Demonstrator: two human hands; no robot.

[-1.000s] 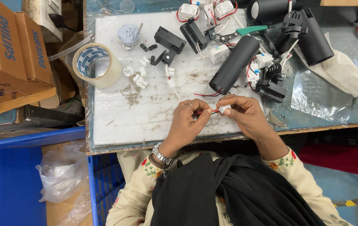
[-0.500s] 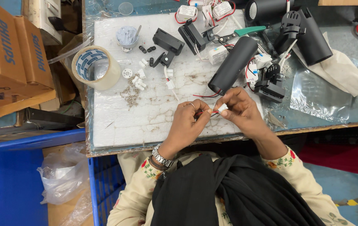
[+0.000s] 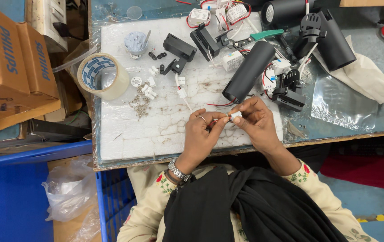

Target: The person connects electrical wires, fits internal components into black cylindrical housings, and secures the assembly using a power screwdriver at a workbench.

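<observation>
Head view: just below the black cylinder lamp (image 3: 249, 71), the left hand (image 3: 201, 136) and the right hand (image 3: 257, 123) are together, both pinching a small white connector (image 3: 236, 115) with red wire (image 3: 213, 122). Best to keep the connector steady and close over the tabletop (image 3: 124, 134).

Small white connector (image 3: 236, 116) w/ red wire (image 3: 213, 121), held above white foam sheet (image 3: 124, 130) nr front edge.

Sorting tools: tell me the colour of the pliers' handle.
Teal-green, on the pliers in the head view.
</observation>
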